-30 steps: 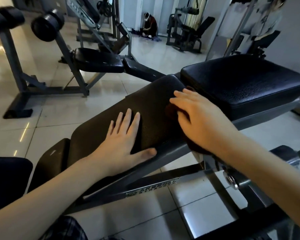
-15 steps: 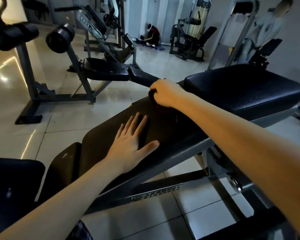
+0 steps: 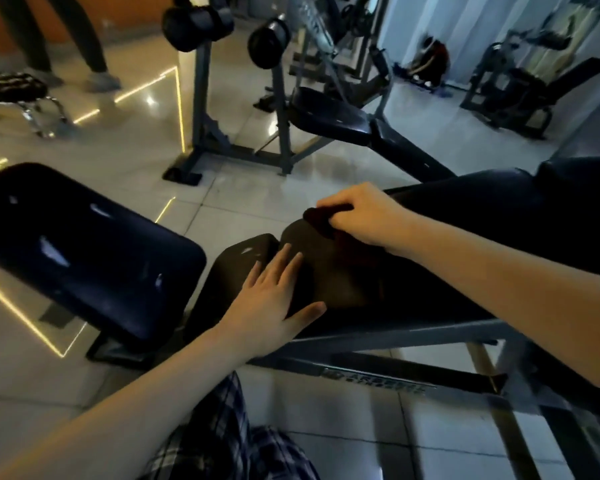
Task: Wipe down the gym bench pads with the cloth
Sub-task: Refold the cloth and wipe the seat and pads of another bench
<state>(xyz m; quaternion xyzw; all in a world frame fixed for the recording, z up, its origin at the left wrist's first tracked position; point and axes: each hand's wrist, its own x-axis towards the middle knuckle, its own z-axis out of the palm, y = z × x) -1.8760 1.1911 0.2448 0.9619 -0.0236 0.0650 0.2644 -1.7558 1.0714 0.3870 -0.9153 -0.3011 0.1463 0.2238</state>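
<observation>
The left hand lies flat on the long dark brown padded bench pad. Its fingers are straight and close together, pointing away from the person, and the thumb is splayed out to the right along the pad's near edge. The palm presses on the pad's lower end, close to the gap that separates it from a small dark end pad. The left forearm comes up from the bottom left corner, over a blue and white checked garment.

The right hand reaches across from the right, its forearm stretched diagonally over the pad. Its fingers are curled, knuckles up, gripping a crumpled dark red cloth. The cloth sits on the far edge of the same pad near its lower end, bunched under and just in front of the fingers. The two hands are apart, with a bare stretch of pad between them.

A grey steel bench frame runs beneath the pad. A wide glossy black pad stands to the left, above the pale tiled floor. The picture is somewhat blurred.
</observation>
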